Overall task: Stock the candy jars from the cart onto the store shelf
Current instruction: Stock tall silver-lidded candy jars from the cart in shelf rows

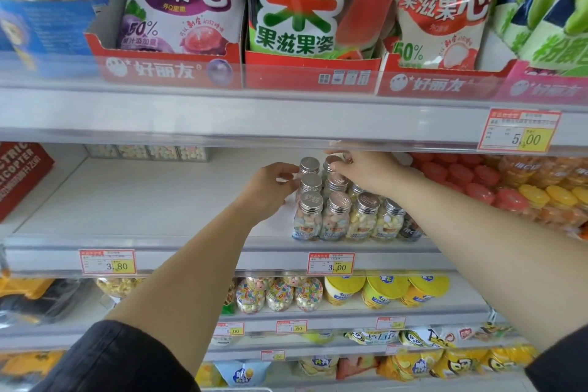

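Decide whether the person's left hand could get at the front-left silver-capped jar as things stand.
Probably yes: the left hand sits just beside the front-left jar, with only bare shelf between them.

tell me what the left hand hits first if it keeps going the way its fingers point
The left hand points right, at the silver-capped candy jars. First in line is the middle jar of the leftmost column. The hand looks to be touching it or nearly so, though depth is hard to judge.
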The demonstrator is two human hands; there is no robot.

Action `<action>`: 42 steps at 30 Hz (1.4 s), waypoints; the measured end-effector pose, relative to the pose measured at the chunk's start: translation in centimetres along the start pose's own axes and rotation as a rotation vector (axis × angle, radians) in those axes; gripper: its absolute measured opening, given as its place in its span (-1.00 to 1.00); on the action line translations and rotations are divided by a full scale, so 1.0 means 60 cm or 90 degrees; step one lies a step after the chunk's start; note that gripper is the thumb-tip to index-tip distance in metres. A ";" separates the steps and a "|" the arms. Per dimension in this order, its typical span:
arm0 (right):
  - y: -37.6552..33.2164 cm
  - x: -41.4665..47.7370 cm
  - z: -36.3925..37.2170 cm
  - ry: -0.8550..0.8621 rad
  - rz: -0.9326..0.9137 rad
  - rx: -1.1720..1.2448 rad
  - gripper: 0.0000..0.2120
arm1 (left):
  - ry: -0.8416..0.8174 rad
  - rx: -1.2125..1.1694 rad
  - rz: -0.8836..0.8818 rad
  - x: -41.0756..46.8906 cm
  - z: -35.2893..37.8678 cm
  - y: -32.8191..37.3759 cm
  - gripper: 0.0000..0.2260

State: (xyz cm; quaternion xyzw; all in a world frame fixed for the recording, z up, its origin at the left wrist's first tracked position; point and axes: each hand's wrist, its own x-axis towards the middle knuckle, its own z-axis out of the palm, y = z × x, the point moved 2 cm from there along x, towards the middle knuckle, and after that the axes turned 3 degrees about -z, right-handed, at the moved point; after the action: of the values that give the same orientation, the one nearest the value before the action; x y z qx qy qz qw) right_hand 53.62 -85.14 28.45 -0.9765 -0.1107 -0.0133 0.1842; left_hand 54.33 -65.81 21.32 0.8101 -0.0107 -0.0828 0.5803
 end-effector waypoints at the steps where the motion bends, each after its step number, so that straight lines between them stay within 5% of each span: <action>1: 0.002 0.001 -0.001 0.001 0.016 -0.012 -0.69 | -0.024 0.006 0.000 0.002 -0.002 0.005 -0.70; 6: 0.009 0.012 0.006 -0.011 0.021 0.159 -0.89 | -0.144 -0.002 -0.027 0.006 -0.005 0.030 -0.65; 23: -0.005 -0.018 -0.007 -0.013 0.007 0.130 -0.75 | -0.161 -0.015 -0.031 0.013 -0.009 0.015 -0.61; 28: -0.017 -0.049 -0.013 0.050 -0.024 0.007 -0.67 | -0.015 0.003 -0.006 -0.030 -0.021 0.019 -0.63; 32: -0.052 -0.118 0.000 0.137 -0.129 -0.046 -0.65 | 0.130 0.040 0.130 -0.143 -0.034 0.030 -0.71; 35: -0.100 -0.213 0.031 0.193 -0.220 0.020 -0.68 | 0.114 0.037 0.191 -0.254 -0.055 0.006 -0.74; 39: -0.146 -0.325 0.158 0.117 -0.274 0.138 -0.81 | 0.050 0.101 0.144 -0.367 -0.086 -0.110 -0.77; 42: -0.155 -0.365 0.287 -0.038 -0.216 0.190 -0.84 | 0.012 0.153 0.021 -0.421 -0.104 -0.235 -0.76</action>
State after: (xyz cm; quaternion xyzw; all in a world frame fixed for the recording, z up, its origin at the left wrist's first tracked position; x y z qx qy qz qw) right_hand 29.98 -75.07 14.24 -0.9056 -0.2797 0.0016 0.3187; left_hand 29.20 -52.47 13.05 0.8744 -0.0281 -0.0635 0.4802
